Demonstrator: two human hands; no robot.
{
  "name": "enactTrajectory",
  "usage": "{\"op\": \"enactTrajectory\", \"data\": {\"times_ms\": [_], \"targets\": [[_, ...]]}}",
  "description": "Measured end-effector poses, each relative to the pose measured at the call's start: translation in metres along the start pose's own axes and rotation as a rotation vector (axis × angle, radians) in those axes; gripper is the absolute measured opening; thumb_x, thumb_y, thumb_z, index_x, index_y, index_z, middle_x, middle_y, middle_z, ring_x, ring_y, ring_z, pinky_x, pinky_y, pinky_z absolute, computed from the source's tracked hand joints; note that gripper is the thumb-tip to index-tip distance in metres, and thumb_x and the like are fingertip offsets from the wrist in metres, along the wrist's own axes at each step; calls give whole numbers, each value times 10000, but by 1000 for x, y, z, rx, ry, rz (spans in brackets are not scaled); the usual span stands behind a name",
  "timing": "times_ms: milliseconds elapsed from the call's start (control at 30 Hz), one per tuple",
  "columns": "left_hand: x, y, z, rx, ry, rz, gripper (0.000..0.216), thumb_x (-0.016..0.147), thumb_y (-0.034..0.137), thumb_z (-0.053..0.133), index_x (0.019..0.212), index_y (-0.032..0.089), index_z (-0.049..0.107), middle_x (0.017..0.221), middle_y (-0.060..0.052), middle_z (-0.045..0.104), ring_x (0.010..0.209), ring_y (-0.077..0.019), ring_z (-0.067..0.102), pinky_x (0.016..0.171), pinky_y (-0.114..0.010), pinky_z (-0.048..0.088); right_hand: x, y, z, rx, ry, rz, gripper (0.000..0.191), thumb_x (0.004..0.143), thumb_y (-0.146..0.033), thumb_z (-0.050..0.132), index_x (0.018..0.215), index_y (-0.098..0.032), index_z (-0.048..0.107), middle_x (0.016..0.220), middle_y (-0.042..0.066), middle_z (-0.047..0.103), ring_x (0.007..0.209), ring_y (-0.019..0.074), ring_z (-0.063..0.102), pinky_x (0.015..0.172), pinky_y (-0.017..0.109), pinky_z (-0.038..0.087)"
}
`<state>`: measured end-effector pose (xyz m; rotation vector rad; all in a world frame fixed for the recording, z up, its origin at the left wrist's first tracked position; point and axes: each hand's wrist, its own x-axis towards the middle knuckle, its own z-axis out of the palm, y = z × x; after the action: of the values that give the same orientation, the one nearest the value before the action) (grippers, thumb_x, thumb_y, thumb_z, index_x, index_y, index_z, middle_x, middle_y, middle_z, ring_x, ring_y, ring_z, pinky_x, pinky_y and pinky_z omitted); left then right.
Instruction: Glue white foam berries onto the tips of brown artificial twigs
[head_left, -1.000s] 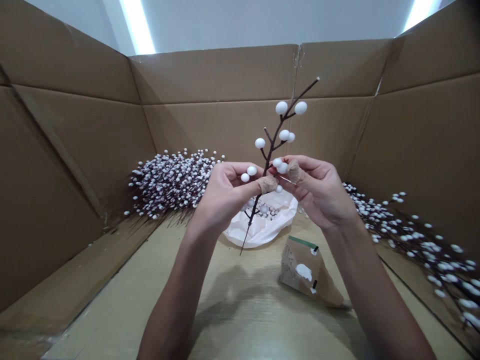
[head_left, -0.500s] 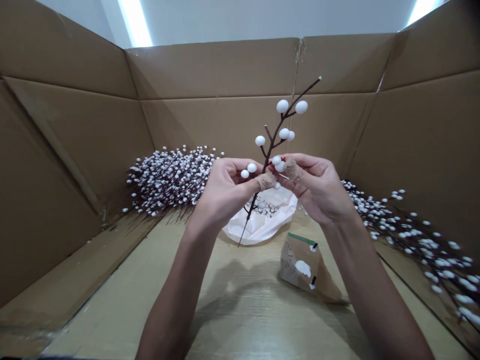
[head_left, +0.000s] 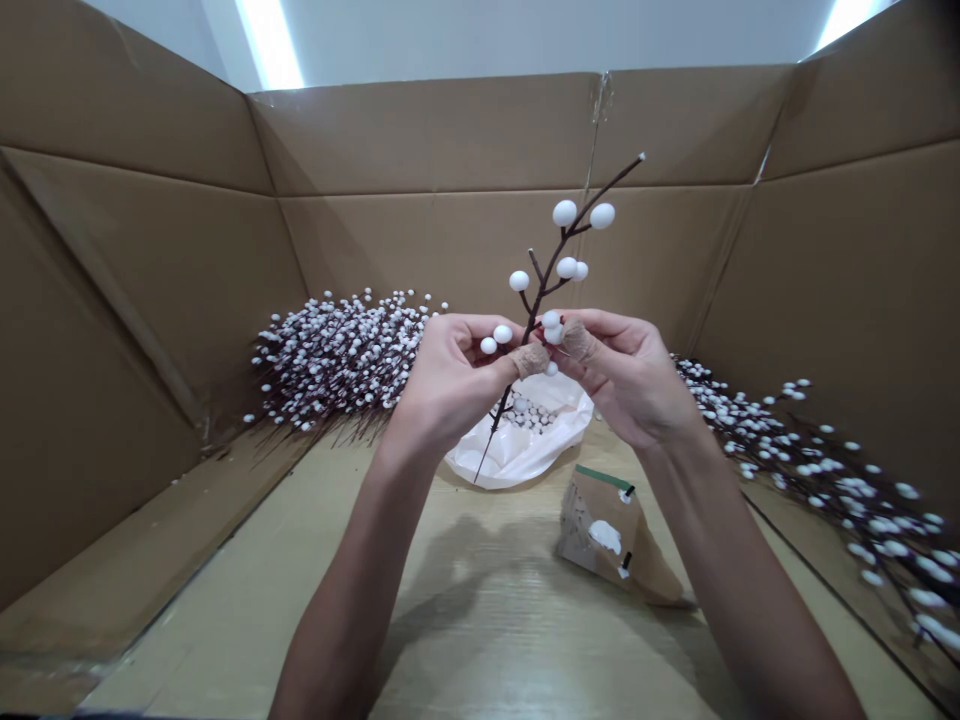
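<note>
A dark brown artificial berry branch [head_left: 556, 252] stands slanted in front of me, its upper end leaning right, with white berries on short twigs. Its lower stem is pinched between the thumb and fingers of my left hand [head_left: 457, 385]. My right hand [head_left: 634, 375] is closed at the branch's right side, thumb and fingertips against a white berry [head_left: 553, 333] near the stem; the exact contact is partly hidden. Both thumbs are wrapped in tan tape. Behind and below the hands lies a white plastic bag [head_left: 510, 465] with loose white berries in it.
A folded cardboard piece [head_left: 600, 535] with a white glue-like blob stands on the table [head_left: 480, 620]. Piles of berry branches lie at left [head_left: 345, 360] and right [head_left: 817, 465]. Tall cardboard walls [head_left: 435, 150] enclose the back and sides.
My right hand has shifted slightly left, closer to the stem, along with the berries at its fingertips. The branch's lower tip has risen a little; my left hand keeps its hold.
</note>
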<state>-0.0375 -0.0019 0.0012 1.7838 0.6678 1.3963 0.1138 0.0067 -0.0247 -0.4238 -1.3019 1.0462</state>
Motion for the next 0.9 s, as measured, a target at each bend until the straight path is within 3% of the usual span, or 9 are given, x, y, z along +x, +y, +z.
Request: {"op": "enactTrajectory", "data": {"times_ms": [567, 900], "targets": [[2, -5, -3, 8, 19, 3, 195, 635, 281, 806, 593, 143, 676, 541, 11, 547, 530, -104, 502, 494, -235, 368, 3, 6, 1, 39, 16, 43, 167, 662, -342, 807, 778, -237, 746, 827, 4, 735, 770, 138, 676, 805, 309, 559], [4, -2, -6, -63, -97, -105, 138, 644, 240, 799, 661, 134, 711, 626, -15, 638, 587, -104, 560, 554, -219, 429, 4, -3, -8, 37, -69, 45, 138, 712, -329, 773, 791, -217, 747, 839, 18, 741, 821, 143, 687, 842, 309, 562]]}}
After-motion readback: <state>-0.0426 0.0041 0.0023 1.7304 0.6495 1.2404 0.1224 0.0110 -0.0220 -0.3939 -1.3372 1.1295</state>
